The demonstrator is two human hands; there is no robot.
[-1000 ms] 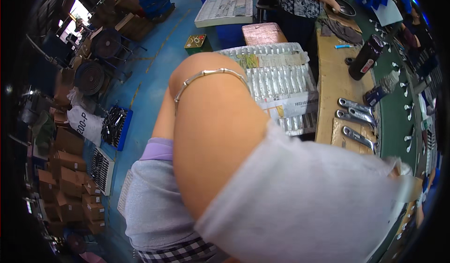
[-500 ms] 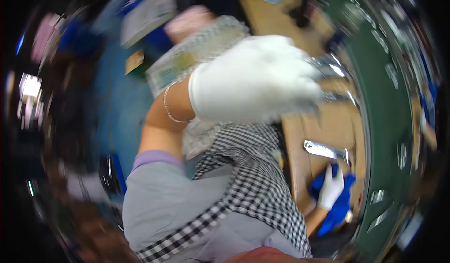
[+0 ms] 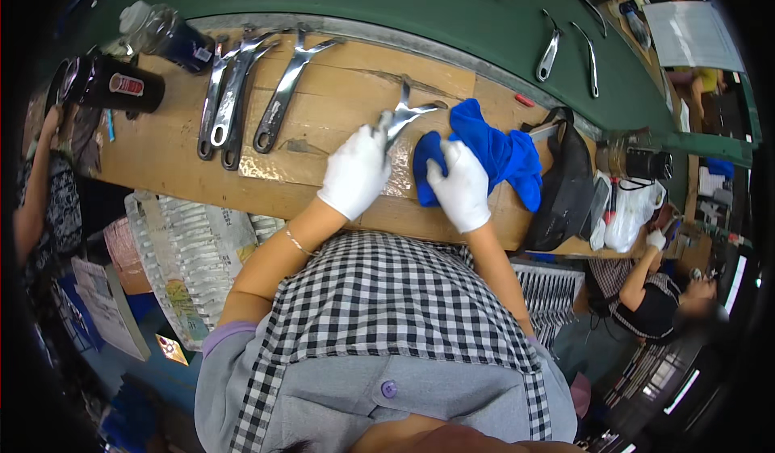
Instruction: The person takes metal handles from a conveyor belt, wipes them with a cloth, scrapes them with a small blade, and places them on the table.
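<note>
My left hand (image 3: 355,174), in a white glove, is closed round the handle of a shiny forked metal hand tool (image 3: 408,114). The two prongs point away from me, tilted right, and the grip hides most of the handle. Close by on the right, my white-gloved right hand (image 3: 466,190) pinches a bunched blue cloth (image 3: 492,150). The cloth and the tool are apart. Farther left on the bench lies a similar forked tool (image 3: 282,90) with a hole in its handle end. Several more (image 3: 230,102) lie bunched beside it.
The wooden bench (image 3: 323,150) borders a green surface (image 3: 404,1) bearing more metal tools. A dark mug (image 3: 121,84) and a bottle (image 3: 169,37) stand at the left. A black bag (image 3: 561,182) lies right of the cloth. Another person (image 3: 646,283) works at the far right.
The view has swung round to face the bench. My left hand, earlier stretched out with shiny metal in it, is now drawn in near the cloth. My right hand remains at the cloth.
</note>
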